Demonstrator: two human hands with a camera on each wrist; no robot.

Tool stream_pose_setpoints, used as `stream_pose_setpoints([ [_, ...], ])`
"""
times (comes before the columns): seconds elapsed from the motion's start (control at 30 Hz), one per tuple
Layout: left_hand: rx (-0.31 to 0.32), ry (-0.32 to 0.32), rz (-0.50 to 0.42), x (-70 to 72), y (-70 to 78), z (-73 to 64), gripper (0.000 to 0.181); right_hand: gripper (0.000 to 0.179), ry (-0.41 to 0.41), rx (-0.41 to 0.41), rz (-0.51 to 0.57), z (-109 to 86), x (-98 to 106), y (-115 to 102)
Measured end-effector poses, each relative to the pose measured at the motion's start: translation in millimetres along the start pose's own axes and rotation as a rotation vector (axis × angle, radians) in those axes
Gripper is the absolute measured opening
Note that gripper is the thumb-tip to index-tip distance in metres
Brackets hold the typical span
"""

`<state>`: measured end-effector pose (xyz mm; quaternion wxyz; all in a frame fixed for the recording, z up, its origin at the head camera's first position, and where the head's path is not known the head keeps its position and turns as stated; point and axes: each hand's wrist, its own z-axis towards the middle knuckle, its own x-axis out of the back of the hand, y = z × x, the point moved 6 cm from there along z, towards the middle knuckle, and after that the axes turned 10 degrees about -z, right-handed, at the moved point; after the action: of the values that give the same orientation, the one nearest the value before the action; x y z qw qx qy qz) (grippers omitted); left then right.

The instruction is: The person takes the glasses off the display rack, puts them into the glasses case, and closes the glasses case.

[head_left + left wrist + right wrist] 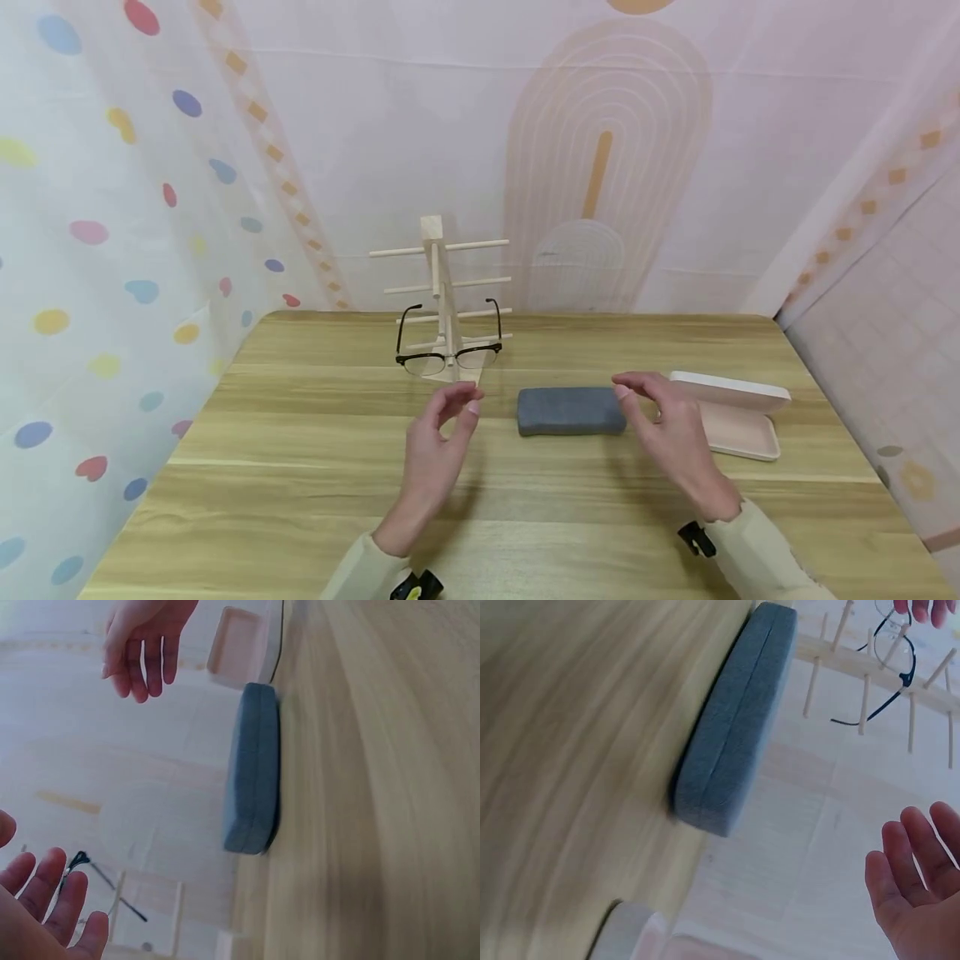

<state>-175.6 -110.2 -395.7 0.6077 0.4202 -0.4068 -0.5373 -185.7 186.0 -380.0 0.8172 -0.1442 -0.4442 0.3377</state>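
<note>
Both hands hover above the table with fingers loosely bent, holding nothing. My left hand (438, 450) is just in front of a pair of black half-rim glasses (480, 349), which rest on a wooden peg stand (432, 228) with the temples pointing up and back. To the right of that hand lies a closed grey-blue glasses case (570, 412). My right hand (675, 437) is over the right end of the case; in the left wrist view it is clearly apart from the grey-blue case (253, 769). In the right wrist view its fingers (907, 859) are spread slightly.
A white glasses case (738, 429) with a pale pink inside lies opened behind and right of my right hand. Everything stands on a wood-grain table (300, 483). Patterned curtains (360, 150) close off the back and sides.
</note>
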Motion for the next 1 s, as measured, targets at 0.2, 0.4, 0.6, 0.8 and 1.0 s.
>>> stream_pose_setpoints([
  [0.2,-0.043,0.033,0.009,17.4,11.9,0.0,0.023,0.019,0.059,0.125,0.023,4.0,-2.0,-16.6],
  [0.4,-0.104,0.085,0.016,36.2,22.4,1.3,0.021,0.021,0.076,0.178,0.022,8.6,-6.2,-30.2],
  [0.6,-0.137,0.141,0.019,57.1,26.6,4.8,0.022,0.022,0.071,0.204,0.026,13.5,-14.2,-40.6],
  [0.8,-0.113,0.186,0.037,75.7,27.3,9.5,0.025,0.025,0.072,0.233,0.007,19.9,-23.3,-50.2],
  [1.0,-0.085,0.190,0.090,87.6,24.5,13.2,0.031,0.027,0.050,0.260,0.004,26.9,-33.8,-59.9],
])
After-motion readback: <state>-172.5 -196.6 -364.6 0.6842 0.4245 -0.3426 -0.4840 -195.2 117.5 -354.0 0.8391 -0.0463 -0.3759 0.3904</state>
